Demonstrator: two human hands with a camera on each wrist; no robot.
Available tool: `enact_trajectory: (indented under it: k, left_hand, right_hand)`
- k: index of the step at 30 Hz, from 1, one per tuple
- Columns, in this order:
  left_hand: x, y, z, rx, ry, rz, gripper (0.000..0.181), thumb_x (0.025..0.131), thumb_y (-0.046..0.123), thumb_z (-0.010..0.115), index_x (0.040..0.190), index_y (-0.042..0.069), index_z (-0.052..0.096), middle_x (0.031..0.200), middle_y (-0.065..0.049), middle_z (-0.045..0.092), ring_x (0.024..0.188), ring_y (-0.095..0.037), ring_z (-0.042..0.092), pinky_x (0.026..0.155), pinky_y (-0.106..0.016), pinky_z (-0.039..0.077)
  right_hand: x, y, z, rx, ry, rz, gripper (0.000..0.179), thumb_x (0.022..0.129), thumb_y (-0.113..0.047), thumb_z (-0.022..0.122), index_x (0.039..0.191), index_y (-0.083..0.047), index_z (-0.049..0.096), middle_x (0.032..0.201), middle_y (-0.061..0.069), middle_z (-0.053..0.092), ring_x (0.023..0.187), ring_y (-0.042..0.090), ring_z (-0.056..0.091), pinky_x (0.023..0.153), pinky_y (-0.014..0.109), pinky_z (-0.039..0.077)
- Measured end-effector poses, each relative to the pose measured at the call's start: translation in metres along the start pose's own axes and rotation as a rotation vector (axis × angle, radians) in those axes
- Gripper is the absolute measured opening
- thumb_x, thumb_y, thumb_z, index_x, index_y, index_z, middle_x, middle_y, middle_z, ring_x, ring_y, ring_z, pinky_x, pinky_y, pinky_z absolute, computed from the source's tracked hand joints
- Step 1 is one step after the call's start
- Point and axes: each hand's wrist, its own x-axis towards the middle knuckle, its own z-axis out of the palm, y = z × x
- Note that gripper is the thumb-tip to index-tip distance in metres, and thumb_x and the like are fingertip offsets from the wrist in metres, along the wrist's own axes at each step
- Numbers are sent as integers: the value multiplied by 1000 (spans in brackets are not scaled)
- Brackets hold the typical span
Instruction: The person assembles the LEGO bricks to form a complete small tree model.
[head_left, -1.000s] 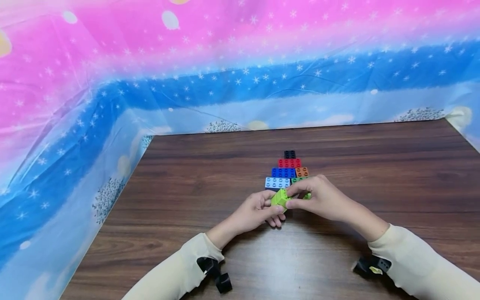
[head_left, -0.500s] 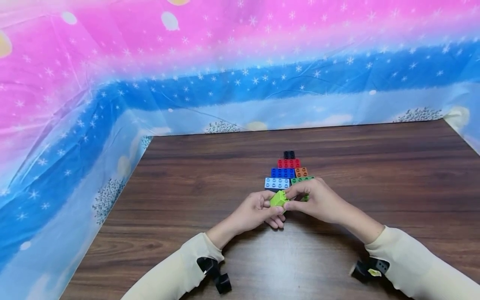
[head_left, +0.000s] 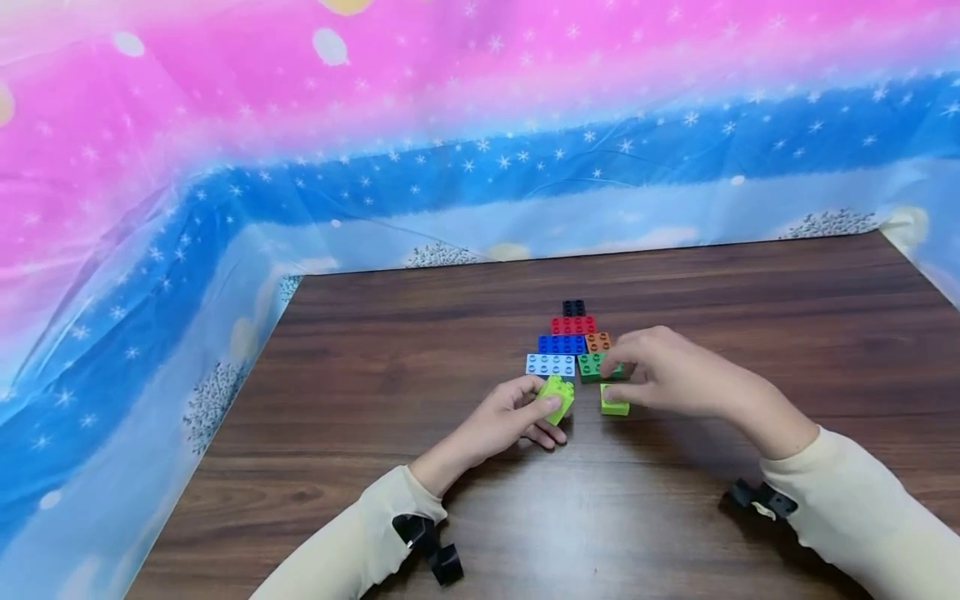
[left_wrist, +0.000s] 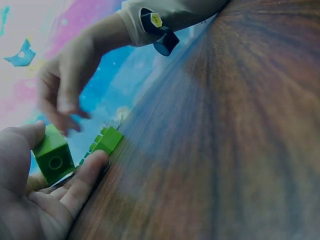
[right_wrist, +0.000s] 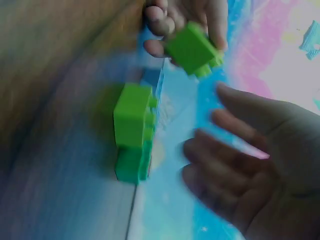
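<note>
My left hand (head_left: 504,421) pinches a lime green toy brick (head_left: 558,388) between thumb and fingers, raised off the table; its studs show in the head view. My right hand (head_left: 671,377) hovers with fingers loosely spread and nothing between them. Below its thumb, a second lime green brick (head_left: 615,408) lies on the table, partly hidden in the head view. The right wrist view shows a gap between the right hand's fingers and this lime brick (right_wrist: 131,117). Just behind it sits a green brick (head_left: 591,367), partly covered by the right fingers.
Beyond the hands, rows of bricks narrow toward the back: light blue (head_left: 551,365), blue (head_left: 561,344), orange (head_left: 598,342), red (head_left: 573,325) and black (head_left: 573,308). They lie on a dark wooden table (head_left: 390,358) backed by a pink and blue cloth (head_left: 420,183).
My right hand has let go of the lime brick in my left hand and moved right, over the lime brick on the table. My left hand keeps its hold, nearly in place.
</note>
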Motion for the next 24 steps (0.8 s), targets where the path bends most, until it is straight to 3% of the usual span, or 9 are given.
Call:
enact_trajectory:
  k: [5, 10, 13, 19, 24]
  left_hand:
    - [1, 0, 0, 31, 13, 21, 35, 111, 16, 57, 138, -5, 55, 109, -24, 72, 85, -19, 75, 78, -38, 64]
    - [1, -3, -1, 50, -2, 35, 35, 110, 14, 58, 139, -6, 56, 112, -25, 72, 89, -19, 76, 80, -38, 64]
    - [2, -4, -1, 59, -5, 41, 32, 110, 12, 59, 135, -7, 57, 112, -25, 72, 91, -19, 76, 80, -37, 64]
    - [1, -4, -2, 67, -23, 44, 31, 109, 9, 59, 135, -8, 57, 110, -25, 73, 91, -17, 76, 80, -36, 64]
    - [1, -4, -2, 86, -35, 56, 31, 109, 9, 59, 134, -8, 57, 108, -23, 73, 90, -17, 76, 78, -36, 64]
  right_hand:
    - [-1, 1, 4, -121, -149, 62, 12, 87, -11, 87, 91, -16, 77, 90, -10, 69, 82, 9, 65, 73, 34, 58]
    - [0, 1, 14, -100, -178, 75, 18, 86, -9, 88, 89, -17, 73, 89, -10, 66, 77, 6, 59, 68, 30, 53]
    - [0, 4, 14, -5, -129, 45, 16, 88, -10, 86, 90, -17, 73, 88, -12, 68, 75, 4, 60, 67, 28, 54]
    - [2, 7, 13, 209, 80, 49, 13, 91, -15, 86, 98, -18, 75, 96, -10, 76, 88, 8, 72, 77, 31, 62]
    - [5, 2, 21, 332, 137, 72, 13, 92, -18, 85, 101, -16, 76, 98, -8, 77, 91, 11, 73, 81, 32, 62]
